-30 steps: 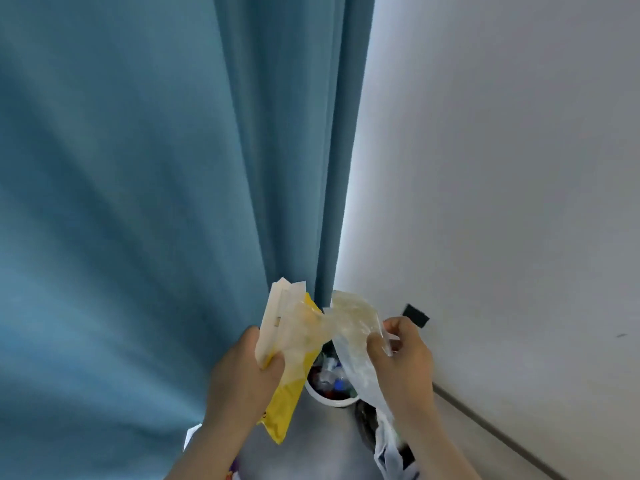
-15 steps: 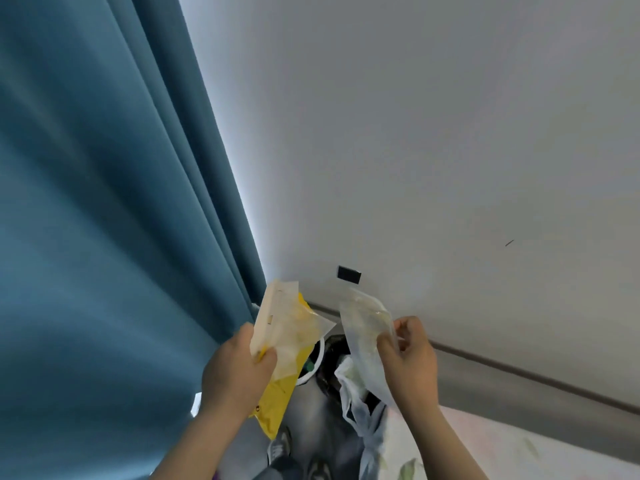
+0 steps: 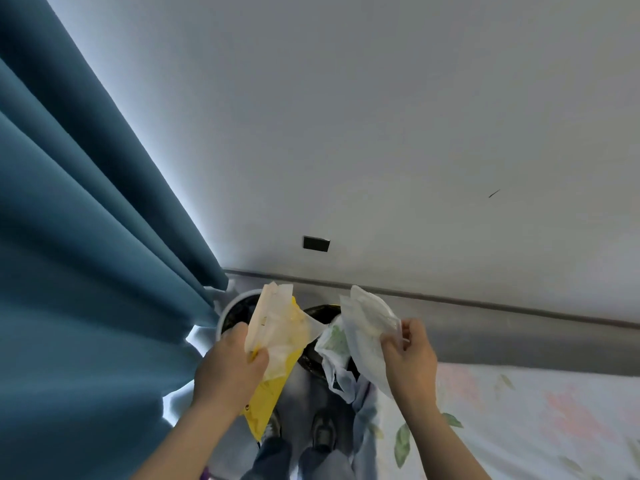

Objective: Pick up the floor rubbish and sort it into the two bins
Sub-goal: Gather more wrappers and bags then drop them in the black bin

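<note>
The left hand [image 3: 228, 368] is gripping a pale wrapper [image 3: 277, 327] stacked on a yellow packet [image 3: 266, 393], while the right hand [image 3: 410, 358] is pinching a clear plastic bag [image 3: 367, 330]. Both are hanging above the white-rimmed bin [image 3: 230, 308] and the black bin [image 3: 317, 310], which are standing on the floor against the wall. Going by the task, the step is calling for each piece to be lowered close over its own bin's mouth before the fingers let go, since such light film is likely to drift.

On the grey floor [image 3: 304, 386] stand a white-rimmed bin [image 3: 225, 315] and a dark bin [image 3: 318, 309], just beside each other.

A yellow plastic packet [image 3: 269, 393] is hiding most of the white-rimmed round bin [image 3: 230, 308]; a translucent plastic bag [image 3: 367, 327] is covering the black round bin [image 3: 319, 310].
</note>
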A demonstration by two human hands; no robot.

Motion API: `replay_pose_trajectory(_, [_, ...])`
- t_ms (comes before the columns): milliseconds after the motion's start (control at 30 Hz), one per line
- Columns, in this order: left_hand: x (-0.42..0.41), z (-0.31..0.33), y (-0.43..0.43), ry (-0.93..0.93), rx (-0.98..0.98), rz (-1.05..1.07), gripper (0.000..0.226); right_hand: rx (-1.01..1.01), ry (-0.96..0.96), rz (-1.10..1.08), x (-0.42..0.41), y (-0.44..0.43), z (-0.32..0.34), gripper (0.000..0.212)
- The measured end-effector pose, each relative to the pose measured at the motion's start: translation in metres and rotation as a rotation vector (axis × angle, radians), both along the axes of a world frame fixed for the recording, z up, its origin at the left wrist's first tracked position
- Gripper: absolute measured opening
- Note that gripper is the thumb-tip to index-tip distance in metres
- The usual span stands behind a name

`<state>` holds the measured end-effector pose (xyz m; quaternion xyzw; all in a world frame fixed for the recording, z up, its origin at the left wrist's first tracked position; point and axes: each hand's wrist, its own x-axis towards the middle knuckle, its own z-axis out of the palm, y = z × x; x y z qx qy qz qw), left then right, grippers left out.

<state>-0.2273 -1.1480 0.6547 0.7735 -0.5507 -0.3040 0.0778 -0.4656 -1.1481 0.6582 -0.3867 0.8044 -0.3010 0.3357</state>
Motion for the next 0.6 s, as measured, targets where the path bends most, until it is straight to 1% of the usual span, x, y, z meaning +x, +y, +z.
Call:
replay_pose_trajectory(133, [-0.003, -0.037, -0.008, -0.006, 0.087, -0.038, 0.015, 0.071, 0.029, -0.024, -0.006, -0.010, -0.035, 0.008])
replay_pose_trajectory(267, [-0.010, -0.075, -0.017, -0.002, 0.143, -0.061, 0.018, 0.141, 0.046, -0.016, -0.014, -0.024, -0.074, 0.009])
replay_pose_trajectory(600, [-0.031, -0.184, -0.038, -0.009, 0.266, -0.095, 0.017, 0.271, 0.118, 0.056, -0.032, -0.051, -0.193, 0.008])
